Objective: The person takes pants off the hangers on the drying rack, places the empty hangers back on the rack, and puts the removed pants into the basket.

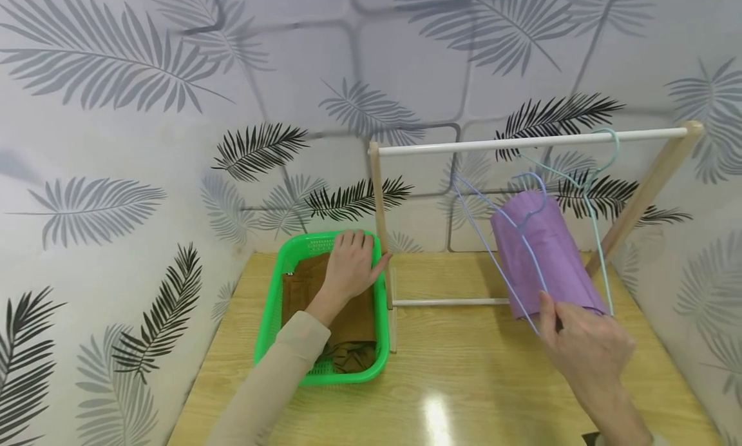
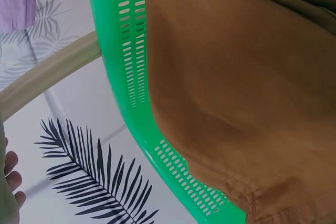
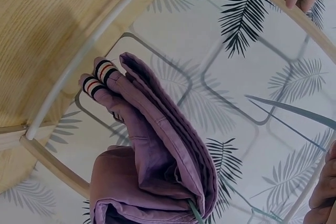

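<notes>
My right hand (image 1: 588,336) pinches the side of a blue hanger (image 1: 533,258) in front of the rack's top bar; nothing hangs on it. Behind it is a purple garment (image 1: 542,252), draped over a mint-green hanger (image 1: 616,151) hooked on the bar. Two striped cuffs (image 3: 106,69) show in the right wrist view. At the left, my left hand (image 1: 350,265) lies over the back right corner of a green basket (image 1: 268,304), fingers loosely bent, thumb near the rack's post. A brown garment (image 2: 236,77) lies in the basket.
The rack has a white top bar (image 1: 464,147), a lower bar (image 1: 449,302) and wooden posts (image 1: 379,201). It stands on a wood-grain table (image 1: 458,368) against a leaf-patterned wall (image 1: 278,78). The basket sits beside the left post.
</notes>
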A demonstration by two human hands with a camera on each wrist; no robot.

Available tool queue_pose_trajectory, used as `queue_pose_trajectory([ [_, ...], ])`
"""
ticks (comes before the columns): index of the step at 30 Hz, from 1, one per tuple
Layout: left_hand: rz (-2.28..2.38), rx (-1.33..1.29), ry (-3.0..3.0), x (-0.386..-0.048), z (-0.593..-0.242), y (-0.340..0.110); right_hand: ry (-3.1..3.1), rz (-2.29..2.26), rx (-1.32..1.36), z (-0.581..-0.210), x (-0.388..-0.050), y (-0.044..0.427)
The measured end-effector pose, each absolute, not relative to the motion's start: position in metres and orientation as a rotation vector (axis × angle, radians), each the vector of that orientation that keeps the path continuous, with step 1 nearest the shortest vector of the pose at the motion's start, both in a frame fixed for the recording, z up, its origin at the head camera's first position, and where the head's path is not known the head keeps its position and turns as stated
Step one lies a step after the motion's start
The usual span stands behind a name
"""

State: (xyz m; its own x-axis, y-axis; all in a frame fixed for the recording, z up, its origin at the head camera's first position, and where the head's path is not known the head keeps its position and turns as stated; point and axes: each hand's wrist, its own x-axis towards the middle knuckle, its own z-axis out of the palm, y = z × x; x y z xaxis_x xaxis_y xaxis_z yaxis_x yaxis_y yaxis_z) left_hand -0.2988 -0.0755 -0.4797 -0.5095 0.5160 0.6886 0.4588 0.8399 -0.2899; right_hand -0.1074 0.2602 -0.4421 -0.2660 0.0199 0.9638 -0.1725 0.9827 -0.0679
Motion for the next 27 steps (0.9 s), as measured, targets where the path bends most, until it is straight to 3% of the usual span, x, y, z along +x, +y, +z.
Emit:
queue_pose_trajectory([
  [27, 0.338, -0.657, -2.131, -0.297, -0.485, -0.066, -1.906, 0.127, 0.137, -0.431, -0.121, 0.253],
])
